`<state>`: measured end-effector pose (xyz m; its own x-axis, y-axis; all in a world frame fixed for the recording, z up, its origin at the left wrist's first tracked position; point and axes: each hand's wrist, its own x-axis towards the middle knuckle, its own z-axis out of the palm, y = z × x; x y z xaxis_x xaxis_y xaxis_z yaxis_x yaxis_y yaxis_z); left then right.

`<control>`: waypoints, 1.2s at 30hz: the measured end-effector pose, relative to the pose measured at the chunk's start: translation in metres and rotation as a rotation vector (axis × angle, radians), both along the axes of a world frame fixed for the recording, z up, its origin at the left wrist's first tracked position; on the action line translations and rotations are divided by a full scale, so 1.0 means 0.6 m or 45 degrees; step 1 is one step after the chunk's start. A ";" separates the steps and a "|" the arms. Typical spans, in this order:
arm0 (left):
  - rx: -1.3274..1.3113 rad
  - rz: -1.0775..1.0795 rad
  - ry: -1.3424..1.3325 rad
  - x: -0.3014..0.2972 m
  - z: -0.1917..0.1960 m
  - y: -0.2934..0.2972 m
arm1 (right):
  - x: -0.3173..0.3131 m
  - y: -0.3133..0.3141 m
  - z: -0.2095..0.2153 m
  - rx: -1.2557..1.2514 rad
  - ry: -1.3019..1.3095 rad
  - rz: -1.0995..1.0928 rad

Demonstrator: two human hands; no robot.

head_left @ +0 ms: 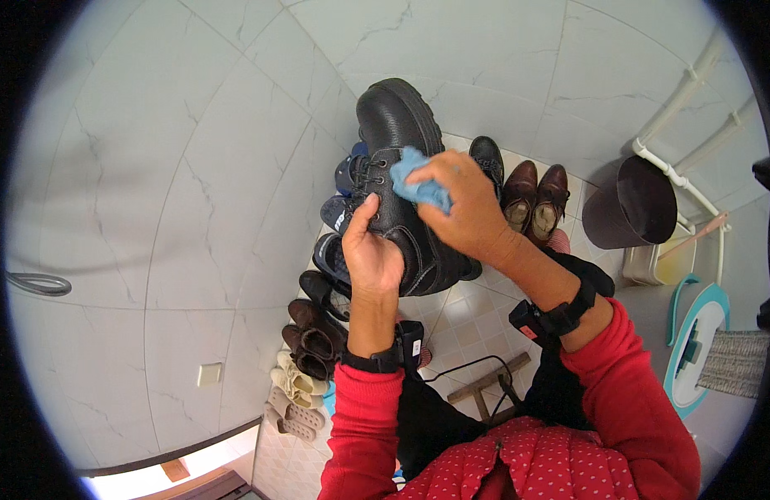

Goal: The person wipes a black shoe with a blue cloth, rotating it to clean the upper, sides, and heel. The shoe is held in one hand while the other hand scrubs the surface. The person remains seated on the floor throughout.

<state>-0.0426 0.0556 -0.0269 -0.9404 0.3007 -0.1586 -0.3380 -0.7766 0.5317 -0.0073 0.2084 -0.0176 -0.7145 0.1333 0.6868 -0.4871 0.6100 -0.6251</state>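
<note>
A black lace-up leather shoe (395, 118) is held up in front of me, toe pointing away. My left hand (373, 258) grips it at the ankle opening, thumb up by the laces; its other fingers are hidden by the shoe. Bunched in my right hand (464, 208) is a light blue cloth (420, 185), which rests against the upper's right side near the eyelets. My right fingers are closed round the cloth. Behind the held shoe, another black lace-up shoe (487, 157) stands on the tiled floor.
Brown leather shoes (518, 193) stand right of the black one. Slippers and shoes (314, 321) line the left wall. At right are a dark bucket (606, 212), white pipes (681, 179) and a teal-rimmed white basin (681, 367). A wooden stool frame (489, 383) lies between my legs.
</note>
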 end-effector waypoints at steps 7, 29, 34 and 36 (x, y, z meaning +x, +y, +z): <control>-0.031 0.022 0.058 -0.011 -0.001 -0.021 | 0.020 0.004 0.001 -0.045 -0.252 0.415; -0.529 -0.076 0.254 0.038 0.023 0.015 | -0.004 0.060 0.017 -0.153 -0.008 -0.037; -0.705 -0.146 0.380 0.044 0.026 0.017 | -0.008 0.075 0.026 -0.240 0.032 -0.299; -0.774 -0.183 0.458 0.049 0.025 0.019 | -0.013 0.081 0.028 -0.177 0.083 -0.370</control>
<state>-0.0130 0.0669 -0.0122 -0.9236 0.3825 -0.0254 -0.1375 -0.2685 0.9534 -0.0153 0.2573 -0.0005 -0.5880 0.4208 0.6908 -0.3470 0.6403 -0.6853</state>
